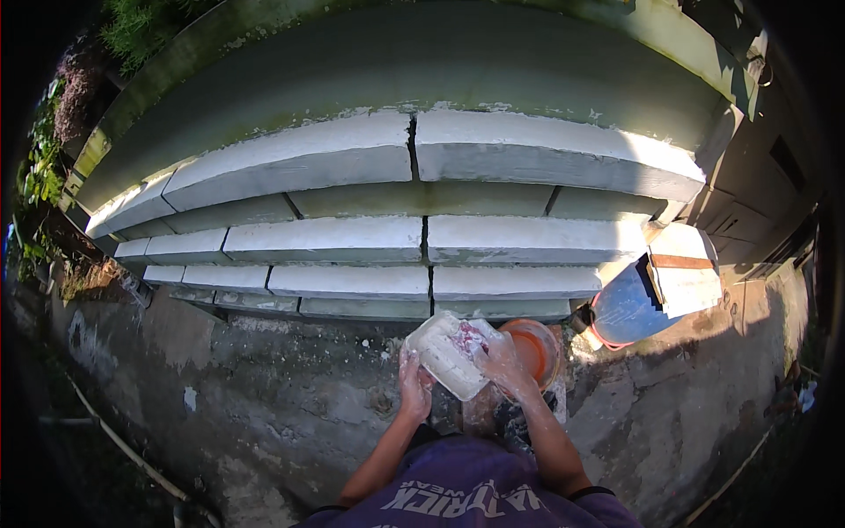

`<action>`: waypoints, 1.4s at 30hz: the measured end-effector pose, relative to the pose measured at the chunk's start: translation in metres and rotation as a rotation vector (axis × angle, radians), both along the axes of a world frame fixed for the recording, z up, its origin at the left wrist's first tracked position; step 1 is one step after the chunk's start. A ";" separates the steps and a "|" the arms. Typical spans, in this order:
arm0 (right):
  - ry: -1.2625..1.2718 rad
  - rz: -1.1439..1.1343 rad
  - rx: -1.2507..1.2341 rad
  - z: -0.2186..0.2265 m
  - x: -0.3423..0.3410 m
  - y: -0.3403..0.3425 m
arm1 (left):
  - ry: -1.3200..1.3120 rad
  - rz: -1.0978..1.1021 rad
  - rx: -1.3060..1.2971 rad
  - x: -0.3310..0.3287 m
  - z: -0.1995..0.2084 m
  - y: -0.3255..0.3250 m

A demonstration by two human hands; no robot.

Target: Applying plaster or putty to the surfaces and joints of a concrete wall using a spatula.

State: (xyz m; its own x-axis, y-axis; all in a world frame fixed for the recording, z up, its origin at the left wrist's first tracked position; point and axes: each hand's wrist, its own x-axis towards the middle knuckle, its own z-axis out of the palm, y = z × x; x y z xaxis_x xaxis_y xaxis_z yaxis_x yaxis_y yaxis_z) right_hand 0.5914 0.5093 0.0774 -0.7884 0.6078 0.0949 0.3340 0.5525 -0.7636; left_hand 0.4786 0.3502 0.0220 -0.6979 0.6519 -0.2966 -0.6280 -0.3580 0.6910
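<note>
My left hand (pixel 414 385) grips the left edge of a shallow white rectangular tray (pixel 443 359), its fingers closed round the rim. The tray is tilted and smeared with white. At its right side, my right hand (pixel 503 361) has its fingers curled over a white-coated lump with reddish patches (pixel 469 336), perhaps a rag; its kind is unclear. White residue coats both hands. Beside my right hand, partly behind it, stands an orange bucket (pixel 552 345).
Ahead rise several long stepped ledges (pixel 343 239) with white tops and dark gaps. A blue drum (pixel 628 304) stands at the right with a pale board (pixel 685 280) against it. Stained concrete floor (pixel 255 396) lies below. Plants (pixel 40 176) grow at the far left.
</note>
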 end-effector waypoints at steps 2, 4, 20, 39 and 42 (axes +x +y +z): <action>0.045 0.013 -0.033 0.005 0.013 0.008 | 0.011 -0.039 -0.004 0.007 0.003 0.008; 0.132 0.033 -0.009 0.008 0.021 0.012 | 0.050 -0.077 0.009 0.012 0.005 0.015; 0.015 0.115 -0.147 0.025 0.065 0.046 | -0.022 -0.015 0.107 0.072 0.004 0.048; -0.148 0.067 -0.276 -0.026 0.080 0.059 | 0.105 0.063 -0.008 0.086 -0.006 0.050; -0.236 0.036 -0.114 -0.004 0.075 0.055 | 0.114 0.047 -0.008 0.083 -0.009 0.047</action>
